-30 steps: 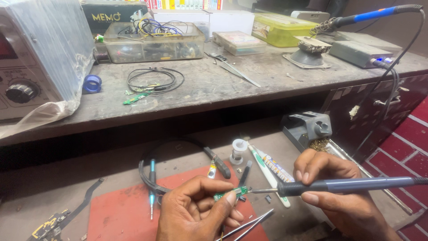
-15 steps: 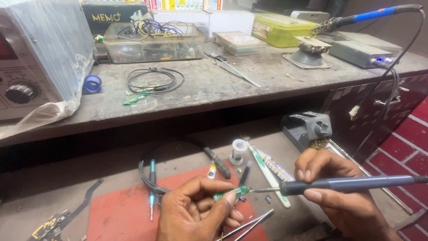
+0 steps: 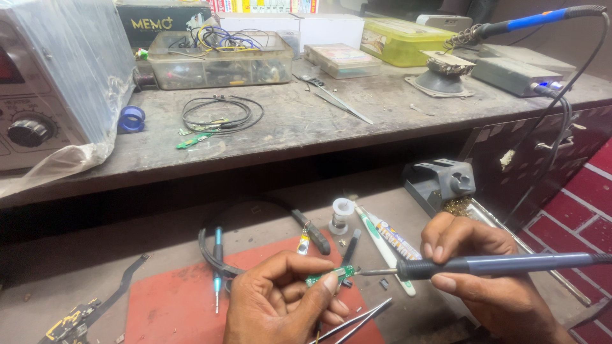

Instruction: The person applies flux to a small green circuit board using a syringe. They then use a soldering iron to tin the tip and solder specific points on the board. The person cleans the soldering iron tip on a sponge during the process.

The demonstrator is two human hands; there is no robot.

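My left hand (image 3: 280, 302) pinches a small green circuit board (image 3: 330, 275) between thumb and forefinger, low in the head view above a red mat (image 3: 172, 306). My right hand (image 3: 491, 280) grips a dark grey soldering iron (image 3: 491, 264) like a pen. The iron's metal tip touches the right end of the board. Metal tweezers (image 3: 357, 318) lie just under my left hand, their points aimed right.
A solder spool (image 3: 342, 210), a white tube (image 3: 382, 242), a small screwdriver (image 3: 217, 280) and a black cable (image 3: 255, 210) lie on the lower bench. A grey iron stand (image 3: 440, 181) sits to the right. The upper shelf holds a wire-filled clear box (image 3: 217, 60), coiled wire (image 3: 220, 114) and a power supply (image 3: 44, 89).
The iron's tip has edged left until it meets the board. Both hands otherwise hold nearly still.
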